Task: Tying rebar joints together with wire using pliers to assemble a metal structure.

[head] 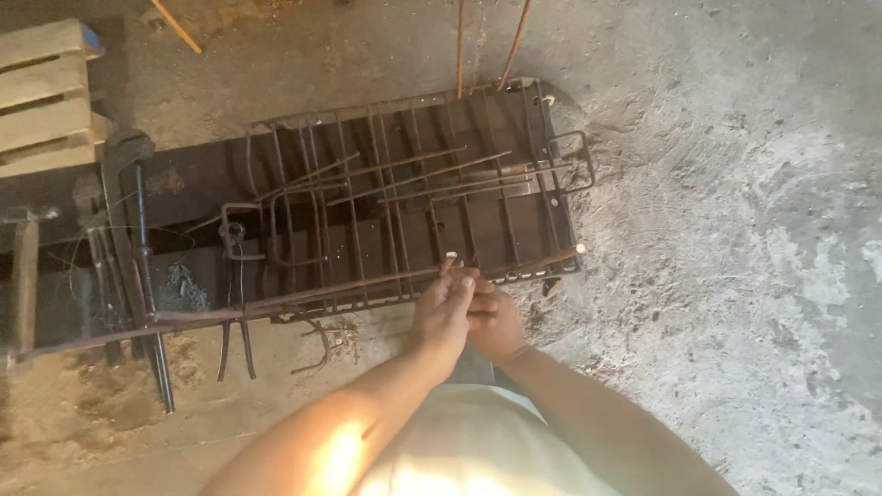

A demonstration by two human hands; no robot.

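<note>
We stood on a rough, dusty concrete floor (735,184), sawdust to the left. Our left hand (441,312) and right hand (496,321) met at the near edge of a rusty rebar cage (413,193) lying on a dark table (193,174); the fingers (459,280) pinched a long rod (322,292) there. A wooden pallet (46,92) sat at the far left

Right hand (496,321) partly behind left hand (443,312)
</note>
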